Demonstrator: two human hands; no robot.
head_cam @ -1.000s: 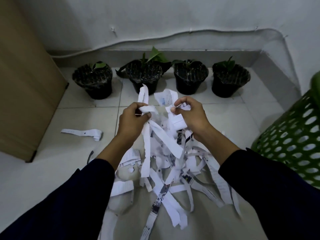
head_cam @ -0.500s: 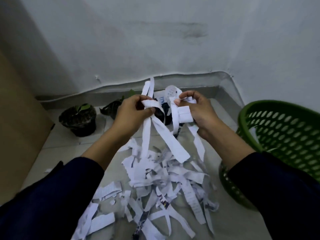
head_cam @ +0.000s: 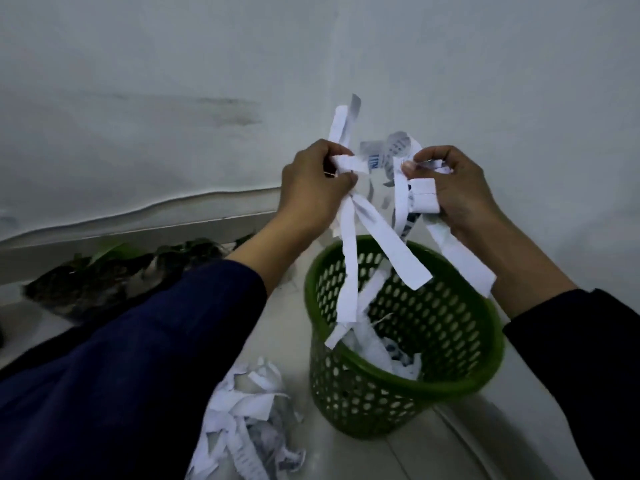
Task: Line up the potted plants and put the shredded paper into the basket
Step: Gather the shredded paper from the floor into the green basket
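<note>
Both arms reach forward and up, forearms bare below dark sleeves pushed back from the wrists. The left hand point(head_cam: 313, 183) is raised with its back to the camera, fingers and thumb curled tight in a pinch. The right hand point(head_cam: 453, 188) is level with it and just beside it, fingers curled inward, thumb pressed against the forefinger. The two hands do not touch.

wall: pale, plastered, filling the far side point(head_cam: 173, 81), with a dark smudge at its middle point(head_cam: 235, 112)
baseboard ledge: pale strip along the wall's foot, far left point(head_cam: 138, 233)
floor: light tiles, near right point(head_cam: 450, 452)
</note>
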